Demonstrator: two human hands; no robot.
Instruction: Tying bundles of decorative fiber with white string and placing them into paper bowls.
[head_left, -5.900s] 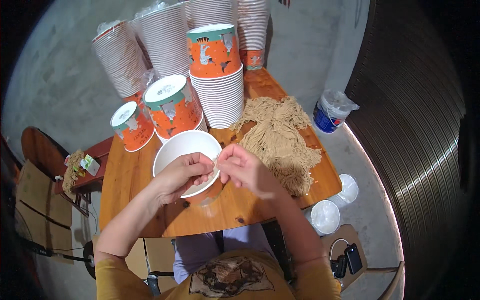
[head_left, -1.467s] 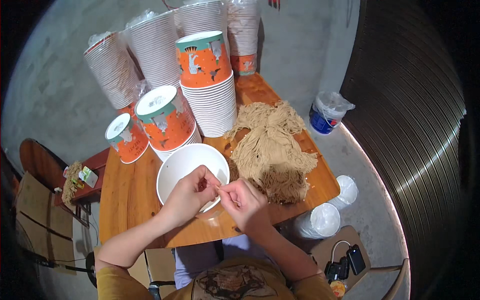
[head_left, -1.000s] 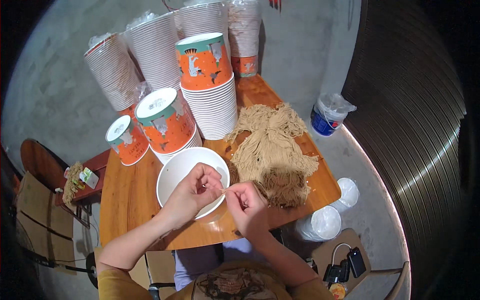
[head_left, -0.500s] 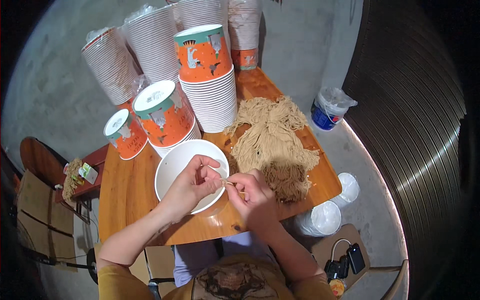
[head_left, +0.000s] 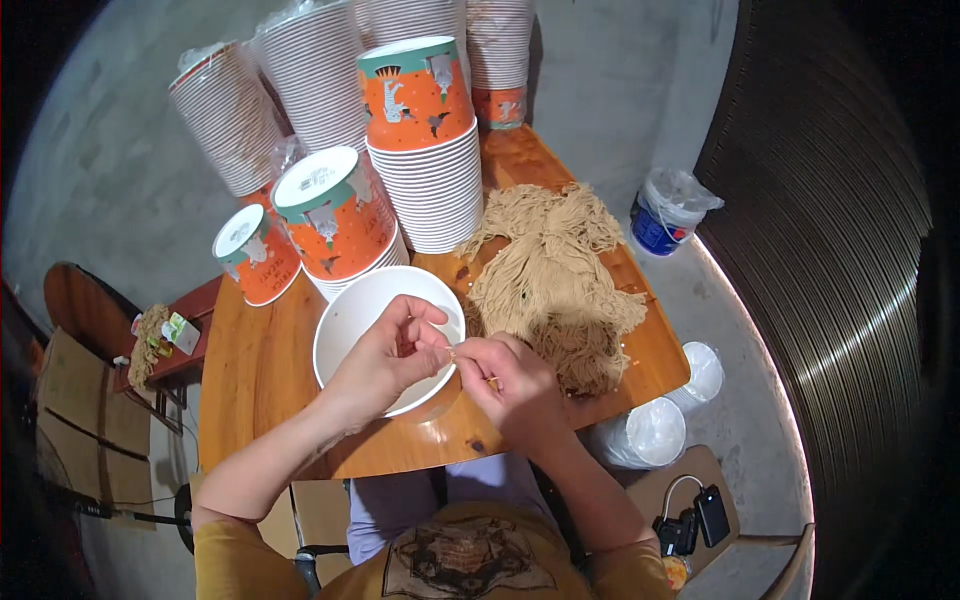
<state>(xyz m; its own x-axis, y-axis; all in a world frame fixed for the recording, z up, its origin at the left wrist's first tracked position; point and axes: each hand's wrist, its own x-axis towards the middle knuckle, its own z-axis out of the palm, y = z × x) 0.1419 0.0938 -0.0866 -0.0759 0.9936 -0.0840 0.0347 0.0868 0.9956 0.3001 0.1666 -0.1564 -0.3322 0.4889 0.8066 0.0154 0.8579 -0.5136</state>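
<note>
My left hand (head_left: 385, 355) is over a white paper bucket (head_left: 334, 335) that stands mouth-up near the table's front edge. Its thumb and a finger are pinched at the tips. My right hand (head_left: 508, 385), closed, meets it fingertip to fingertip just at the bucket's right rim. What lies between the fingers is tiny and mostly hidden. A thin yellowish end (head_left: 493, 382) shows at my right hand's fingers; I cannot tell its kind. Beyond my right hand lies a big tangled heap of tan yarn (head_left: 545, 275).
Upside-down orange and green printed buckets (head_left: 335, 220) and a tall nested stack (head_left: 425, 190) stand behind the white bucket. Plastic-wrapped stacks (head_left: 310, 70) rise farther back. A lidded pail (head_left: 665, 215) and white tubs (head_left: 650, 432) are on the floor at the right.
The whole view has shifted slightly, with the table appearing a little higher. My right fingers have closed further around the thin piece, and less of it shows between my hands.
</note>
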